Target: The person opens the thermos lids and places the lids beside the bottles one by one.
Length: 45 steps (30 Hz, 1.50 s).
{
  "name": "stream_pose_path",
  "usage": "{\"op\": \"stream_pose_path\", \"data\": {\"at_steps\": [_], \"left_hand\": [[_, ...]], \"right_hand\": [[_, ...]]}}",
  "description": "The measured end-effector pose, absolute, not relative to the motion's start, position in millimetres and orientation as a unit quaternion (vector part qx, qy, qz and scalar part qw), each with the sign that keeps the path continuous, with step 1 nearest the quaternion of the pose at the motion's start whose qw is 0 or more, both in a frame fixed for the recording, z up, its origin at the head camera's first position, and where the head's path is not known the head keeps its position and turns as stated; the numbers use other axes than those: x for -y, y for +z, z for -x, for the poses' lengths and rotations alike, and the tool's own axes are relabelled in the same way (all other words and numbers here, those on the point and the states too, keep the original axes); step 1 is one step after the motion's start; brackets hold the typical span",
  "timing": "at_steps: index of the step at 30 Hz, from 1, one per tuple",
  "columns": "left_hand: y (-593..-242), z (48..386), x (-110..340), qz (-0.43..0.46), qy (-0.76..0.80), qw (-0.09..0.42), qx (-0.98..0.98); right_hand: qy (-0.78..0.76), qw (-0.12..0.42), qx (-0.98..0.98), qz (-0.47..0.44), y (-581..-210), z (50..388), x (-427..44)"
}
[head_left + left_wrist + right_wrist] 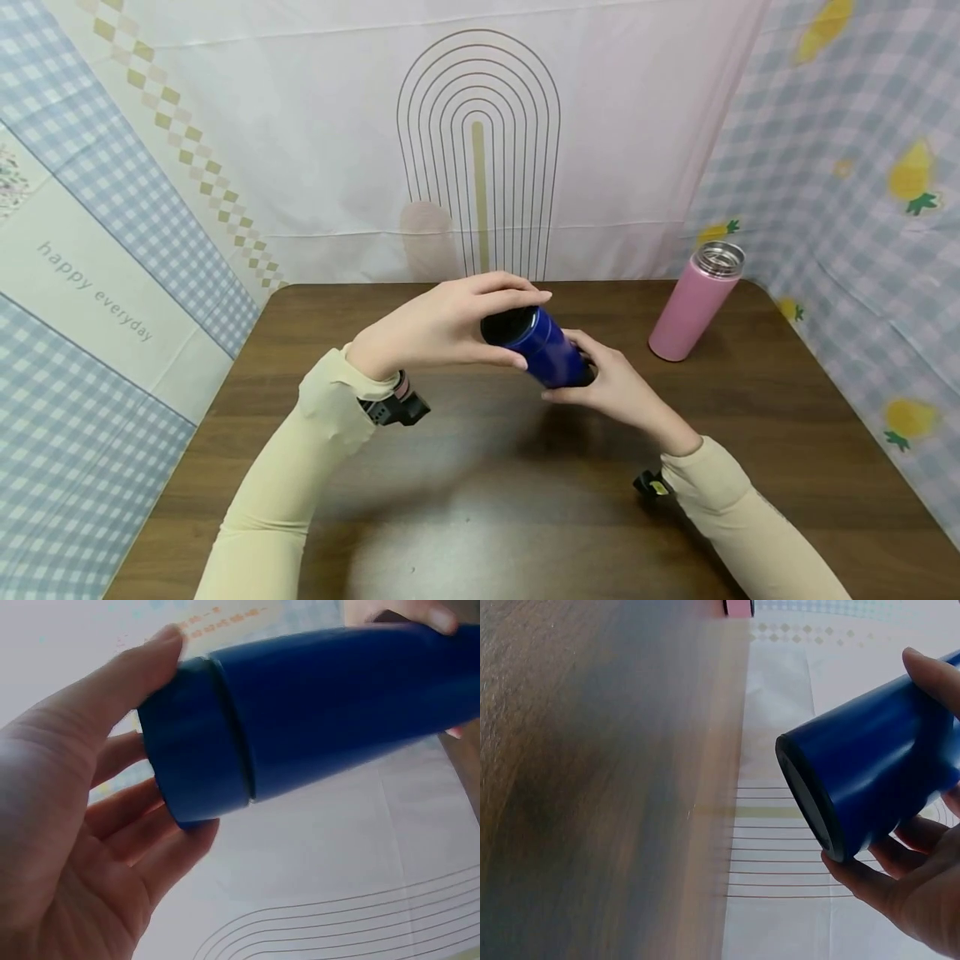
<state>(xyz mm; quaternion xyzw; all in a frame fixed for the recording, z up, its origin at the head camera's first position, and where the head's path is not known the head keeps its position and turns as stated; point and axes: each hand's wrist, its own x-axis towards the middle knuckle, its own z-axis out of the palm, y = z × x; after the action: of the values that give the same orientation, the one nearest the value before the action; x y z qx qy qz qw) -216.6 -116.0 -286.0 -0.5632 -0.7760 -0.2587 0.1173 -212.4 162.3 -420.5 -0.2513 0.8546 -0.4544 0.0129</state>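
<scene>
A blue thermos bottle (pixel 553 348) is held tilted above the table between both hands, its dark-topped end toward the upper left. My left hand (pixel 457 321) grips that end; in the left wrist view its thumb and fingers go round the blue lid (pixel 191 742). A thin groove separates the lid from the body. Near the black base (pixel 810 799), my right hand (pixel 618 387) grips the bottle's lower part. A pink thermos bottle (pixel 692 308) stands at the back right with its steel mouth uncovered, apart from both hands.
Beneath the hands lies a dark brown wooden table (pixel 450 517). Its back edge meets a white printed cloth (pixel 322 167), with checked cloth (pixel 862 275) hanging along the right side and more on the left.
</scene>
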Motion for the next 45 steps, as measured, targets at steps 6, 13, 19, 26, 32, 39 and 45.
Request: {"op": "stream_pose_path", "data": {"at_steps": [6, 13, 19, 26, 32, 39, 45], "left_hand": [[-288.2, 214.4, 116.5, 0.547, -0.268, 0.142, 0.78], [-293.7, 213.3, 106.5, 0.423, -0.288, 0.182, 0.84], [-293.5, 212.5, 100.0, 0.31, -0.302, 0.161, 0.887], [-290.2, 217.5, 113.7, 0.415, -0.288, 0.096, 0.858], [-281.9, 219.2, 129.5, 0.536, -0.228, 0.101, 0.807], [-277.7, 211.1, 129.3, 0.547, -0.18, 0.144, 0.805], [-281.0, 208.2, 123.9, 0.492, -0.133, 0.187, 0.84]], "right_hand": [[-0.452, 0.005, -0.855, 0.254, -420.7, 210.8, -160.0], [-0.429, -0.048, -0.875, 0.218, -419.7, 213.5, -157.3], [-0.417, -0.06, -0.889, 0.18, -419.8, 217.0, -157.4], [-0.442, -0.046, -0.872, 0.205, -418.6, 220.1, -164.9], [-0.441, -0.012, -0.866, 0.234, -414.7, 219.8, -173.1], [-0.428, -0.005, -0.87, 0.245, -415.5, 216.2, -174.6], [-0.437, 0.002, -0.864, 0.25, -417.7, 213.1, -173.0]]}}
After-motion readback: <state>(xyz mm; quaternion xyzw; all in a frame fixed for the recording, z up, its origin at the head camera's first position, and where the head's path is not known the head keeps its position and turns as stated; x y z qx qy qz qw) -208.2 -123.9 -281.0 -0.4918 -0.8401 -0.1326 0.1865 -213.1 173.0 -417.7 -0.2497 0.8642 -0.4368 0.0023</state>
